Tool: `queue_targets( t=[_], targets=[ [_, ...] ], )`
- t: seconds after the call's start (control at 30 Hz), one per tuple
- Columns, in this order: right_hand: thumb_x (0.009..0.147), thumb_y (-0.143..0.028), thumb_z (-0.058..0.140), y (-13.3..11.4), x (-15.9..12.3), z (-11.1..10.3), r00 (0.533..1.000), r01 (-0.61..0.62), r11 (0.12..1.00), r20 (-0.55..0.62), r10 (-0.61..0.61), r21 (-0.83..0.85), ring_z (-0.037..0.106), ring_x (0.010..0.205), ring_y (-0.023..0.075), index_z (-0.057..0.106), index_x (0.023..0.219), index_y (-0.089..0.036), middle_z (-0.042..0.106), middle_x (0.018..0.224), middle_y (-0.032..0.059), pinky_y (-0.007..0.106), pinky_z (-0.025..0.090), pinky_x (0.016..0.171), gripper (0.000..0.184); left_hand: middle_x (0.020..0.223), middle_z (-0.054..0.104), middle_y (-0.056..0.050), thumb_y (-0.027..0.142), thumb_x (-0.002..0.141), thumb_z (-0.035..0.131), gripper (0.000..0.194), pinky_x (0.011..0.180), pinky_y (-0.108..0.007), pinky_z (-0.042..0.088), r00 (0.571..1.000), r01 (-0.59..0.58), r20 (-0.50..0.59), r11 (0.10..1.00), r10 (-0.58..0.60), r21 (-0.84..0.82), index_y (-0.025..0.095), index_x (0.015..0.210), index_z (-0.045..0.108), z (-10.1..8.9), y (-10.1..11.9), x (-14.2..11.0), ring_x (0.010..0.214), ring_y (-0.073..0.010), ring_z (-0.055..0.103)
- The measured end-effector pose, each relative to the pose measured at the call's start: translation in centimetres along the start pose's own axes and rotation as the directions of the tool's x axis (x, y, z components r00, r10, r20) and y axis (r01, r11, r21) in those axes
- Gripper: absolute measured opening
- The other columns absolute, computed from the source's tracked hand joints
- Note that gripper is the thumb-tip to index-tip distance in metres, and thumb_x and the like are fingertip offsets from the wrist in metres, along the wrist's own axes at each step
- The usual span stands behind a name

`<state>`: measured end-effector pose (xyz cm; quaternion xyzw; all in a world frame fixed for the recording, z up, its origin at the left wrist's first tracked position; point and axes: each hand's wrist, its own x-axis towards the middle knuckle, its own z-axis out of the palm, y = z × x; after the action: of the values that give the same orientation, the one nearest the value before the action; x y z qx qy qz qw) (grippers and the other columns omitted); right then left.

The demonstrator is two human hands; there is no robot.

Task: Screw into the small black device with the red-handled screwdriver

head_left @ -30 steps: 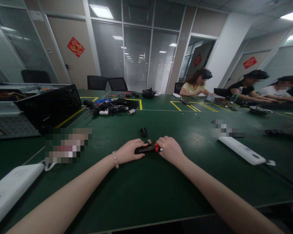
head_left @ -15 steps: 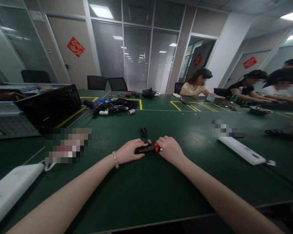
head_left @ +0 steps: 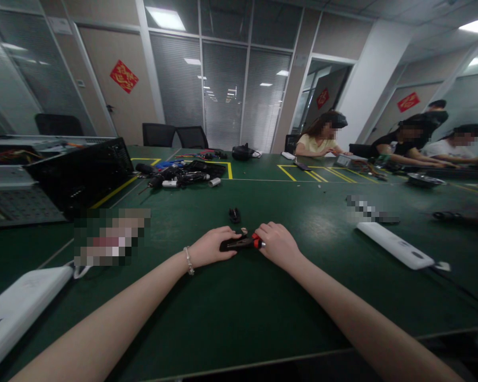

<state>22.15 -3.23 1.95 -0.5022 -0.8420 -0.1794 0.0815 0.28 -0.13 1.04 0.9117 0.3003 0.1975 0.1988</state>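
On the green table in front of me, my left hand (head_left: 217, 247) is closed around the black end of a black-and-red hand tool (head_left: 241, 243). A bracelet circles that wrist. My right hand (head_left: 278, 243) has its fingers curled over the red end, where a small silvery tip pokes out. Its exact kind cannot be made out, since the fingers cover much of it. Close to my left fingertips shows a small pale piece (head_left: 244, 231). Just beyond both hands lies a small coiled black cable (head_left: 234, 215).
A white power strip (head_left: 396, 245) lies to the right, and a white device (head_left: 22, 297) at the left. An opened computer case (head_left: 77, 178) stands far left. Tools and cables (head_left: 183, 174) are heaped behind. Several people sit at the far right, near a metal bowl (head_left: 424, 180).
Both my hands and the tool look still. In the right background, a standing person has shifted to the left, and the seated people have moved slightly.
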Motion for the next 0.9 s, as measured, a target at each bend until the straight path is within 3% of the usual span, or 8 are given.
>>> queue_targets(
  t=[0.67, 0.9],
  targets=[
    [0.071, -0.017, 0.052, 0.05, -0.01, -0.06, 0.999, 0.029, 0.999, -0.031, -0.03, -0.02, 0.049, 0.08, 0.0185, 0.06, 0.089, -0.015, 0.06, 0.089, 0.0069, 0.029, 0.036, 0.071, 0.019, 0.105, 0.053, -0.004, 0.026, 0.076, 0.059, 0.044, 0.084, -0.033, 0.042, 1.0, -0.019, -0.002, 1.0, 0.019, 0.007, 0.023, 0.119, 0.049, -0.02, 0.07, 0.06, 0.092, -0.0198, 0.053],
    [0.072, -0.023, 0.055, 0.02, 0.06, 0.21, 1.0, -0.014, 0.999, 0.005, 0.014, 0.029, 0.05, 0.078, 0.0179, 0.06, 0.087, -0.016, 0.06, 0.087, 0.0067, 0.028, 0.036, 0.068, 0.018, 0.105, 0.053, -0.004, 0.027, 0.077, 0.058, 0.044, 0.084, -0.033, 0.042, 1.0, -0.013, 0.008, 1.0, 0.013, 0.002, 0.023, 0.119, 0.048, -0.05, 0.0, 0.11, 0.092, -0.0189, 0.053]
  ],
)
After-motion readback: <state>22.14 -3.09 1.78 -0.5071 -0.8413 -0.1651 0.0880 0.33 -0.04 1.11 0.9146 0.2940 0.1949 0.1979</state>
